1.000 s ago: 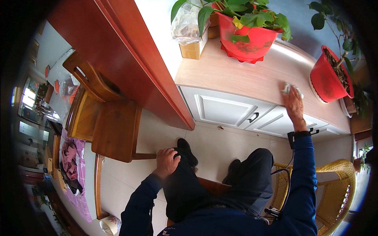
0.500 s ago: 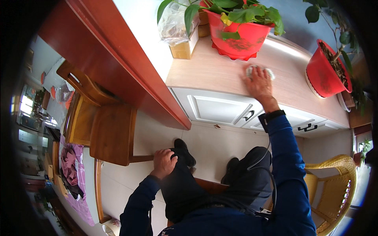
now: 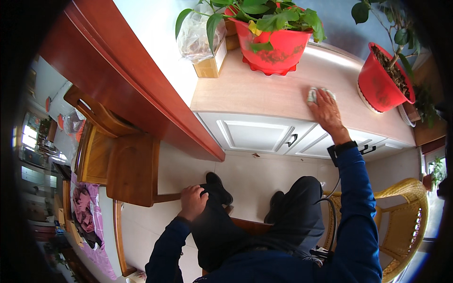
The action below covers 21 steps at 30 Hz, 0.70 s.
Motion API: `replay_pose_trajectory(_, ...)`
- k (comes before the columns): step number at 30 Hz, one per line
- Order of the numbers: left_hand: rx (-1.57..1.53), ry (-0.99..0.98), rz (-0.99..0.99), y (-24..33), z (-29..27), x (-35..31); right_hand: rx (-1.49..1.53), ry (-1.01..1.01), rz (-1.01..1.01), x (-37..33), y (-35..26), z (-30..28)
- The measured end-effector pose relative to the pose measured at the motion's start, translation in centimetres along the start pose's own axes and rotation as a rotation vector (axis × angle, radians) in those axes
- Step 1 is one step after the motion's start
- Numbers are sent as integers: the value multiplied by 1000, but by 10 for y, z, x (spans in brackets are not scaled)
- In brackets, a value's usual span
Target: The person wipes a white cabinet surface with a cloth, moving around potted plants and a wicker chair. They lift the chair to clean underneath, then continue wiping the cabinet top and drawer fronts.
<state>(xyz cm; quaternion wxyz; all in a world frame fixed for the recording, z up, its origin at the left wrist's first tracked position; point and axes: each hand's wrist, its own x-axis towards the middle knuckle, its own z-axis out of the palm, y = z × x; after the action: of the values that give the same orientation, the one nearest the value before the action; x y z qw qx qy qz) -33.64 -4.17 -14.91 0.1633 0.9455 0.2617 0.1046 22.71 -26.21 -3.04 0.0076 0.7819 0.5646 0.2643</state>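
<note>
Under the fingers of my right hand [image 3: 326, 113] is a crumpled white-and-green cloth [image 3: 313, 95], pressed against the pale wood top of a low cabinet [image 3: 245, 94]. That hand lies between two red flowerpots: a broad pot [image 3: 270, 49] with leafy green growth to its left, and a tilted-looking pot [image 3: 383, 85] with a woody plant to its right. My left hand [image 3: 192, 202] rests on my left knee, fingers laid over the dark trousers, holding nothing.
White cabinet doors [image 3: 257, 134] with dark handles face my legs. A cardboard box [image 3: 210, 63] topped by a clear plastic bag [image 3: 200, 35] stands at the wall. A red-brown door frame [image 3: 137, 89] and wooden chair [image 3: 130, 165] are leftward; a yellow wicker chair [image 3: 401, 221] is rightward.
My right hand has moved to the right along the cabinet top with the cloth, away from the broad pot. My left hand stays on the knee. The view has shifted slightly.
</note>
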Motion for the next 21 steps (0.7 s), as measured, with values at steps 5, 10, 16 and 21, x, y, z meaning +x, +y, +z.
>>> replay_pose_trajectory(5,-28,36,10,-1,-1,0,14,-147,323,-33,52,16)
replay_pose_trajectory(10,-15,34,-6,1,-1,2,29,-173,531,-1,41,45)
replay_pose_trajectory(16,-6,-76,-60,6,-8,11,48,-112,396,61,-25,44)
replay_pose_trajectory(21,5,-108,-79,9,-8,14,282,-138,485,92,-78,12)
